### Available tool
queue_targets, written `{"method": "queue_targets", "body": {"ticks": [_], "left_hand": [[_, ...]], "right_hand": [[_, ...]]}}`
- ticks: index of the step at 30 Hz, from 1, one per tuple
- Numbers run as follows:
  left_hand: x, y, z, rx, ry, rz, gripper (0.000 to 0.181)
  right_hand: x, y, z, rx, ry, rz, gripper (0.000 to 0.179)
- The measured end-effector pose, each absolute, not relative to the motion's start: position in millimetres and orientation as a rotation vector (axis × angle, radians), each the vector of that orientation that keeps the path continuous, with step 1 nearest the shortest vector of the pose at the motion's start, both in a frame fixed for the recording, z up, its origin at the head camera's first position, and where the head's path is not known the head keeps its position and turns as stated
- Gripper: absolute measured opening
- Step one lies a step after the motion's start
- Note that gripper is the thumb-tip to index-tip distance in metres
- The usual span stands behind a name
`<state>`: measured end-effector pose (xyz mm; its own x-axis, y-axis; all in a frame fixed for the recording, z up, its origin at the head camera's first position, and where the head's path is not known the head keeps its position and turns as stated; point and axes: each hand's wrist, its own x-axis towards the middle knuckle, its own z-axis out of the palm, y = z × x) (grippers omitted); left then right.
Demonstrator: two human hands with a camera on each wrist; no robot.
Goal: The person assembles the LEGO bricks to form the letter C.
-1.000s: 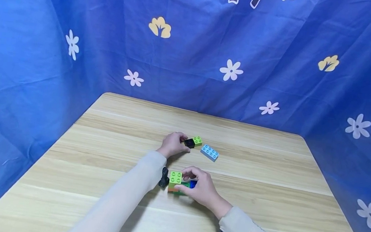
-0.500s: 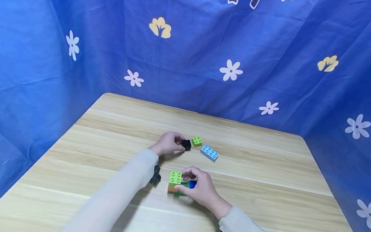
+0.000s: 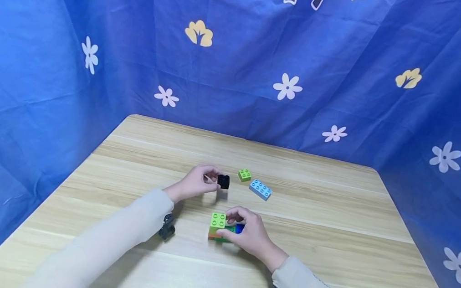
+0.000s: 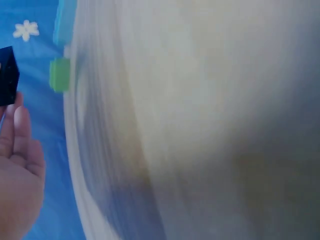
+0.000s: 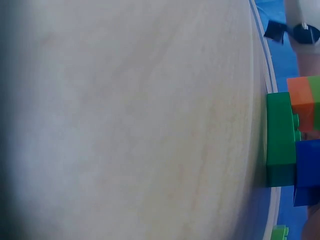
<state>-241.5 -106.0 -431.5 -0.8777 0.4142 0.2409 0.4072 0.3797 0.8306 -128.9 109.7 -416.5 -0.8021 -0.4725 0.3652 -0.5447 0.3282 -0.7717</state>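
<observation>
The left hand [image 3: 196,182] clamps its fingers on the black block [image 3: 223,182], raised above the tabletop [image 3: 330,226]. The right hand [image 3: 250,232] clamps its fingers around the block assembly [image 3: 217,226], resting on the tabletop.

Table [image 3: 190,277]: looks like wood, smooth, streaked grain, soft sheen | Backdrop [image 3: 238,57]: creased cloth, mostly matt | Black brick [image 3: 223,182]: smooth plastic | Stack [image 3: 217,224]: plastic, smooth-sided, studded, faintly glossy | Blue brick [image 3: 260,189]: plastic, studded top | Lime brick [image 3: 244,175]: same plastic look | Left sleeve [image 3: 115,233]: matt cloth
</observation>
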Motion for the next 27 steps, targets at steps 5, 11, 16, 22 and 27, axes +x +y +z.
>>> {"method": "queue_targets", "body": {"ticks": [5,11,16,22,27], "left_hand": [[-218,-110,-423,0.865,2.560,1.625,0.033],[-190,-110,-416,0.914,2.500,1.644,0.034],[-173,-110,-413,0.913,2.470,1.660,0.034],[-162,-112,-417,0.951,2.479,1.635,0.034],[-155,-113,-420,0.988,2.498,1.631,0.035]], "right_hand": [[-129,109,-416,0.968,-2.489,1.506,0.034],[-130,109,-417,0.969,-2.475,1.514,0.033],[-129,109,-416,0.976,-2.463,1.516,0.032],[-136,110,-431,0.967,-2.478,1.521,0.035],[-144,112,-448,0.949,-2.483,1.520,0.037]]}}
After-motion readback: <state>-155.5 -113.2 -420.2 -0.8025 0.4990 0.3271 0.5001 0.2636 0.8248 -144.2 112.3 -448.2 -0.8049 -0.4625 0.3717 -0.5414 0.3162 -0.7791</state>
